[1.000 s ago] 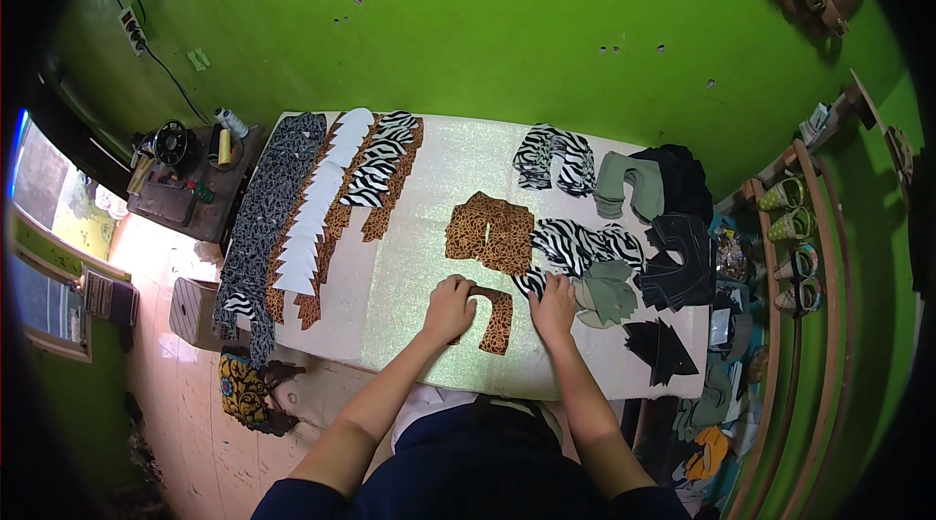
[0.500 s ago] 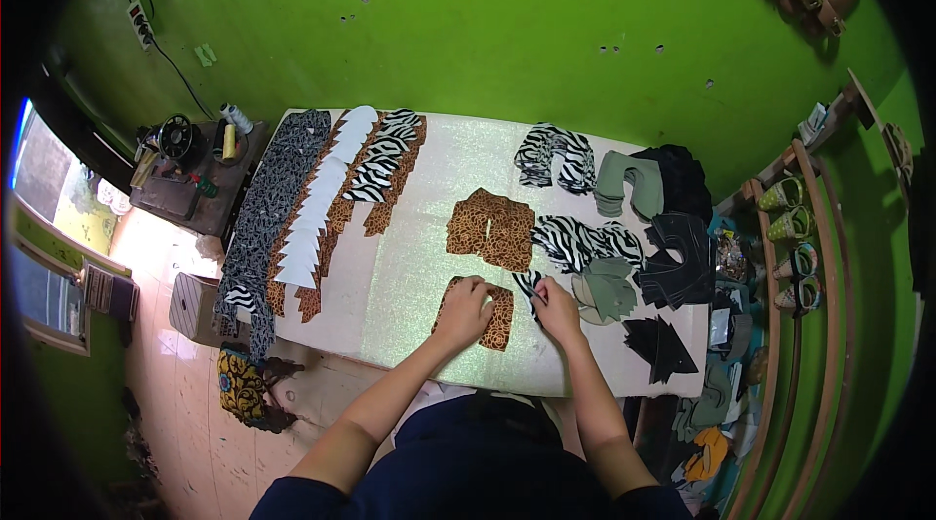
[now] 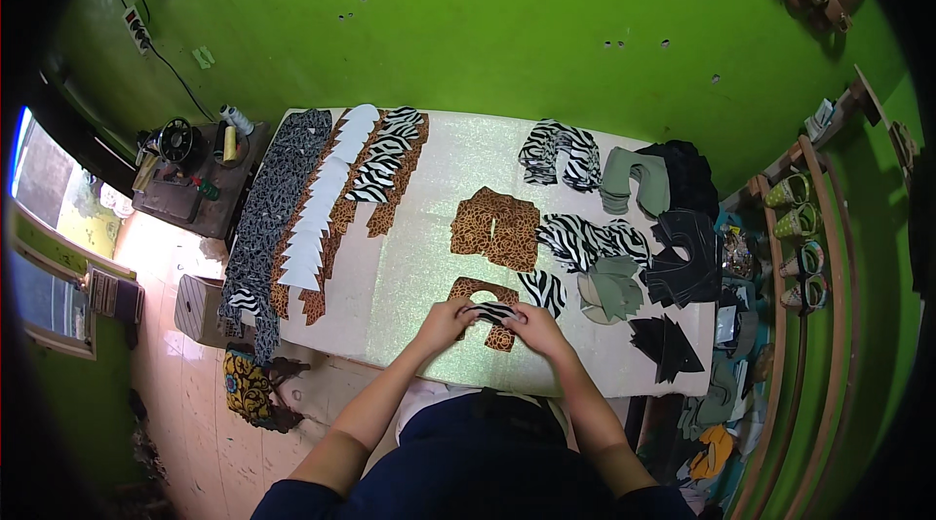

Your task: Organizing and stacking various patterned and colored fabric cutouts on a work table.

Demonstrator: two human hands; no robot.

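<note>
A zebra-striped cut piece [image 3: 493, 312] is stretched between my two hands, held by its ends. My left hand [image 3: 445, 324] pinches one end, and my right hand [image 3: 535, 328] grips the other. Beneath it on the table lies a brown-and-black patterned U-shaped piece [image 3: 470, 288], partly covered by my hands and the striped piece. Just beyond my right hand is another zebra-striped piece [image 3: 546, 294]. Farther back sits a stack of brown patterned pieces [image 3: 494, 237], touching a spread of zebra-striped pieces [image 3: 595, 241] on its right.
Rows of overlapping grey, brown, white and striped pieces [image 3: 307, 228] line the pale table's [image 3: 409, 228] left side. Green [image 3: 612, 291] and black pieces [image 3: 685, 262] lie at the right. A sewing machine [image 3: 175, 139] stands left, and a wooden shoe rack [image 3: 804, 325] right.
My right hand has brought the striped piece leftward, over the brown patterned piece. My left hand has lifted off the brown piece and taken the striped piece's other end.
</note>
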